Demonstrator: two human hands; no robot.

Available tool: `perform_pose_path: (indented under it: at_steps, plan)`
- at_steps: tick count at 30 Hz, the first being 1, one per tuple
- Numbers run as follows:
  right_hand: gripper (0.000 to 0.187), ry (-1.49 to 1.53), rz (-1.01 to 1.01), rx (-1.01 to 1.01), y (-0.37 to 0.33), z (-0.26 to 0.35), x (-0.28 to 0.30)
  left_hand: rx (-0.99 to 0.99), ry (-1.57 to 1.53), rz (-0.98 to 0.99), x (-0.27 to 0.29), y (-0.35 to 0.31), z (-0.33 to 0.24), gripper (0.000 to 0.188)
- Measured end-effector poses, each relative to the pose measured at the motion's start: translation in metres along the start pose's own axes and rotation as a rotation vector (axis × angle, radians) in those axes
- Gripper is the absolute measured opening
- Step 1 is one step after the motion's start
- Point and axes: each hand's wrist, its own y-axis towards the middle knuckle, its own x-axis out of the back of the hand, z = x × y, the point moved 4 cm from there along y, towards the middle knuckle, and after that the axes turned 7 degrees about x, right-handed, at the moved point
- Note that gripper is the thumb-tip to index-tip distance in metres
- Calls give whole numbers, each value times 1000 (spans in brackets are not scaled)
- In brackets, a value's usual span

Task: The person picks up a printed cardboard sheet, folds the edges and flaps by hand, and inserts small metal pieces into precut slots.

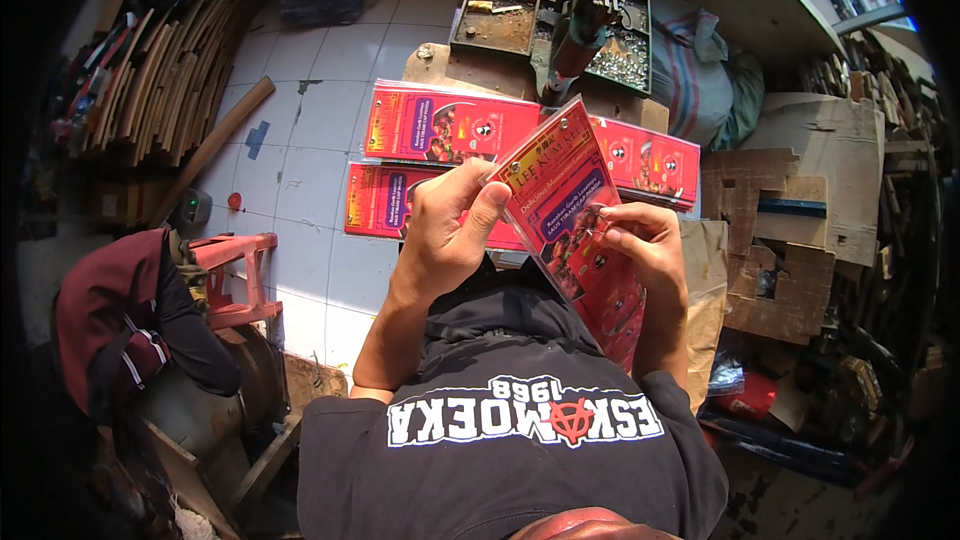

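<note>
Between both hands stands a red packet (575, 225), long axis running up-left to down-right. Left hand (450, 230) closes on its upper-left edge, thumb over the front; right hand (645, 240) pinches its right edge, equally near.

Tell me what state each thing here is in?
Red packet: held tilted in both hands.
Left hand: closed on the packet's upper end, thumb on top.
Right hand: fingertips pinching its right edge.
Other packets: lying flat, overlapping.
Metal tray: open, compartments hold small parts.
Red stool: upright.
</note>
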Motion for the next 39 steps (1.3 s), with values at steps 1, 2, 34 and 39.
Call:
perform_pose_path:
  at_steps: [1,2,34,39]
  plan:
    - [25,-4,0,3,-1,0,-1,16,-5,-8,0,-1,-1,26]
    - [26,-8,-1,7,-2,0,-2,32,-10,-16,1,-2,-3,25]
    - [30,-705,-292,502,-5,19,-31,-40,-95,-246,-12,-15,4,25]
    - [27,-634,-415,739,0,36,-59,-55,-10,-230,-16,-19,-12,25]
